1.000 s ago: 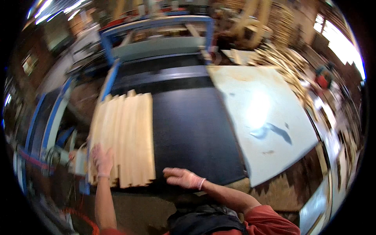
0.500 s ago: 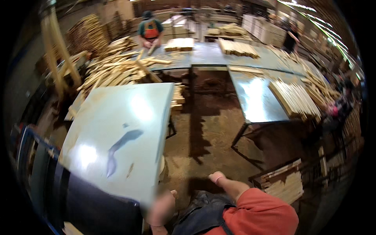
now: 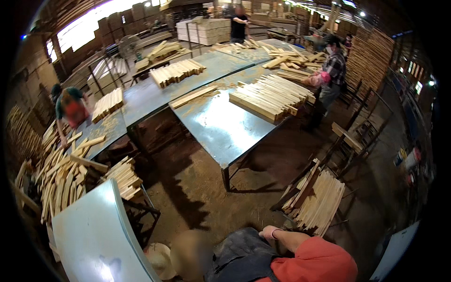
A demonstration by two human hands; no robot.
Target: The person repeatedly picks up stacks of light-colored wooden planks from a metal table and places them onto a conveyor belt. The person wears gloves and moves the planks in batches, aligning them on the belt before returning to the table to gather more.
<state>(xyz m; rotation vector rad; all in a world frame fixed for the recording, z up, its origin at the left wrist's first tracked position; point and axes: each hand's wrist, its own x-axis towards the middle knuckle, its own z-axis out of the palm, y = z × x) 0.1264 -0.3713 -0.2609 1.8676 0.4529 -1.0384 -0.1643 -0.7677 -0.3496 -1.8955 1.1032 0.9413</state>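
Note:
My right hand (image 3: 269, 232) is low in the picture beside my dark apron (image 3: 239, 254), below a red-orange sleeve (image 3: 314, 256). Its fingers are turned down and partly hidden, and I make out nothing held in it. Left of the apron, a blurred patch covers the spot where my left hand would show, so its fingers cannot be read. Next to that patch are a round pale object (image 3: 160, 259), perhaps a bucket, and a smooth pale blue tabletop (image 3: 89, 230).
A metal-topped table (image 3: 206, 136) ahead bears a row of wooden strips (image 3: 272, 96). Loose strips (image 3: 61, 183) lie heaped at left; a rack of strips (image 3: 319, 202) stands at right. Several people work around the tables, one in a plaid shirt (image 3: 334, 66).
My view has swung to the right: the pale blue tabletop has slid to the lower left, and the strip-laden table is now central. My right hand sits closer to the apron.

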